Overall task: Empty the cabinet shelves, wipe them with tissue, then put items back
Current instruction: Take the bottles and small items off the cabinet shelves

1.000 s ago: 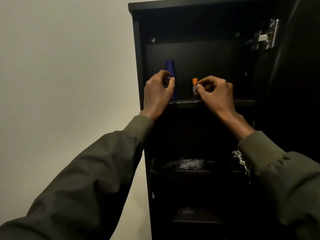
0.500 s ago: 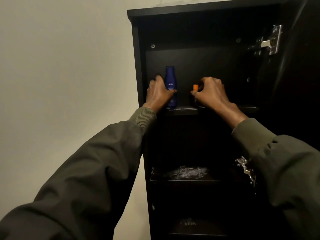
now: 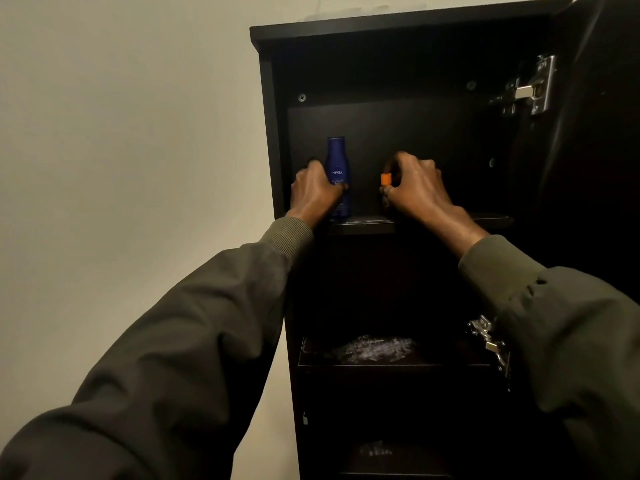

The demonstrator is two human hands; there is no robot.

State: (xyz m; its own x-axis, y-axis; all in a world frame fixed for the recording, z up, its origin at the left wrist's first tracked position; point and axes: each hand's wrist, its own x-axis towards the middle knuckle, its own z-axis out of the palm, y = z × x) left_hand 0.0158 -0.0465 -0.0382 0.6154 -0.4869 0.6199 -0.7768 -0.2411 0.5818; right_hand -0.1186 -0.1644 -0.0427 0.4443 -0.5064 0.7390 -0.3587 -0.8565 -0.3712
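Left hand (image 3: 317,192) wraps blue bottle (image 3: 337,168), upright on top shelf (image 3: 363,226), frame centre. Right hand (image 3: 415,188) pinches small orange-capped tube (image 3: 385,179). Both likely light, rigid plastic; bottle smooth, best gripped mid-body.

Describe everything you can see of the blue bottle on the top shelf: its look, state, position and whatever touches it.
The blue bottle is dark blue and smooth like plastic, with a flat-topped cap and NIVEA in white on its front. It stands upright at the left of the top shelf, near the front edge, inside the black cabinet. The left hand grips its lower half, hiding part of it. Its smaller print is unreadable.
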